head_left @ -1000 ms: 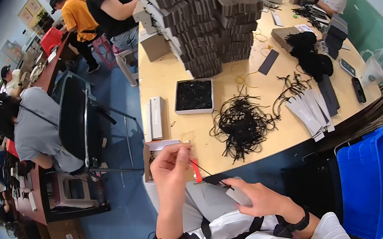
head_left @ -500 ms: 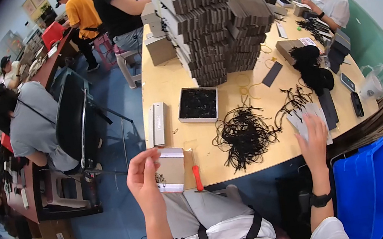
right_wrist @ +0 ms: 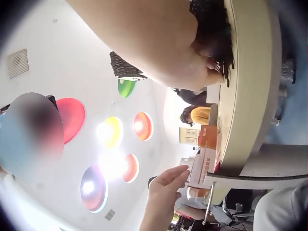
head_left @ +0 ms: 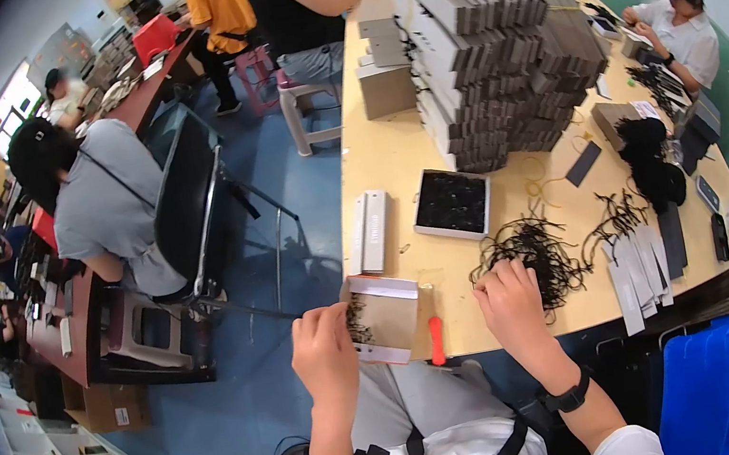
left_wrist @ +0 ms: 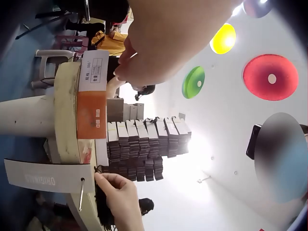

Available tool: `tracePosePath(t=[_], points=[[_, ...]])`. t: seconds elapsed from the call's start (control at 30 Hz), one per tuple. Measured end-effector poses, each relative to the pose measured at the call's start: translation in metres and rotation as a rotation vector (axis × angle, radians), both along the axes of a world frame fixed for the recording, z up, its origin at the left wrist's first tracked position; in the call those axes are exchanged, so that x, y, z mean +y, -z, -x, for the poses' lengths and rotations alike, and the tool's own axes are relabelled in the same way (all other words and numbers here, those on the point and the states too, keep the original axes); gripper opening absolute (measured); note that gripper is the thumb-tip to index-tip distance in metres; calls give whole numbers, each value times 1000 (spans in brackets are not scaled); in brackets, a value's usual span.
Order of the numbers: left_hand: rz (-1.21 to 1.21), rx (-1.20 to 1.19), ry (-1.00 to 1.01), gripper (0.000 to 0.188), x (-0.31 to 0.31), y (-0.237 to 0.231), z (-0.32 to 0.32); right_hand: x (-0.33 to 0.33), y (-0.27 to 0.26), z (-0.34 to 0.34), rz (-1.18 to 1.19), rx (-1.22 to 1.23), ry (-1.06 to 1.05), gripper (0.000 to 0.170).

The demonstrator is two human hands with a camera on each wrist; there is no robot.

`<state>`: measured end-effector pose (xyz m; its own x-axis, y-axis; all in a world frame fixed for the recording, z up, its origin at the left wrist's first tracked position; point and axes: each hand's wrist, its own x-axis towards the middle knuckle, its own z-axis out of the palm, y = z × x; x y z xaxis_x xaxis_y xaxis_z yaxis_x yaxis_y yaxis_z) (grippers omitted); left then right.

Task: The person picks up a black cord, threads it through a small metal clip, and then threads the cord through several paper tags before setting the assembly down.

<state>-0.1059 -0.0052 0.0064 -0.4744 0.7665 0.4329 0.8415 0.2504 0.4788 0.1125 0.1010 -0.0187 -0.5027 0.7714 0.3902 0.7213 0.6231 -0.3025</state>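
My left hand (head_left: 326, 359) is over the left side of a shallow box (head_left: 395, 314), its fingertips by small dark pieces (head_left: 358, 323). In the right wrist view this hand (right_wrist: 166, 197) has its fingers extended and the thumb apart. My right hand (head_left: 516, 313) is at the near-left side of a tangled black cord pile (head_left: 559, 267); in the left wrist view its thumb and finger (left_wrist: 120, 197) pinch cord. A pale lettered strip (left_wrist: 48, 177) with a hole and a thin metal pin (left_wrist: 81, 199) shows near the table edge, seen in both wrist views.
A red handle (head_left: 437, 341) lies right of the box. Behind are a long grey box (head_left: 372, 234), a white tray of black pieces (head_left: 426, 229) and tall grey stacks (head_left: 488, 43). Pale strips (head_left: 638, 278) lie at right, above a blue bin (head_left: 718, 380). People sit around.
My right hand has left the pale strips and moved left to the black cords. My left hand remains by the box. The head view has shifted, so the table appears farther right.
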Motion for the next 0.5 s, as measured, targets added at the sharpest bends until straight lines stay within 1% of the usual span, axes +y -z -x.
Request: tracePosePath(t=[0.03,0.07,0.13,0.17,0.2,0.27,0.3,0.37,0.5], points=[[4,72,2,14,2,-2,1,-3,-1,1,36,53,-57,11],[8,76,-6,14,3,-2,2,-7,-5,3,40,57,-65,11],[64,-31,49,15,7,-1,3,-13,-14,6,73,237,-356,11],[79,27,82,17,9,4,4,-14,-14,8,67,288,-417,11],[80,26,80,17,11,7,5,-14,-10,9,68,288,-419,11],[315,149,143,19,15,10,5,-13,2,10,207,385,-443,11],[314,149,142,19,17,8,5,-12,6,10,207,384,-445,11],[342,329,188,19,21,5,4,-11,13,10,269,422,-433,11],[399,401,212,22,27,5,2,-11,16,9,307,455,-414,10]])
